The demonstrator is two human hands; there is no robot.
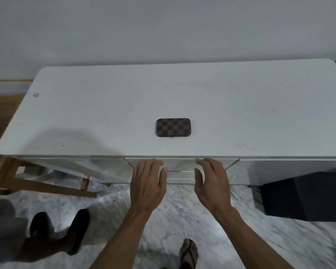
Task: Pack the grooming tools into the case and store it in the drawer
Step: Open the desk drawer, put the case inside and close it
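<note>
A small brown-and-black checkered case (173,127) lies closed and flat on the white desk top (105,113), near the front edge at the middle. No loose grooming tools show. Below it, my left hand (147,183) and my right hand (211,183) are held side by side in front of the white drawer front (180,164), fingers spread and pointing toward it. Their fingertips reach the drawer's upper edge; whether they touch it I cannot tell. Neither hand holds anything. The drawer looks shut.
A wooden chair frame (37,183) stands at the left under the desk. A black box (306,197) sits on the marble floor at the right. Another person's dark shoes (60,228) are at lower left; my sandalled foot (189,253) is below.
</note>
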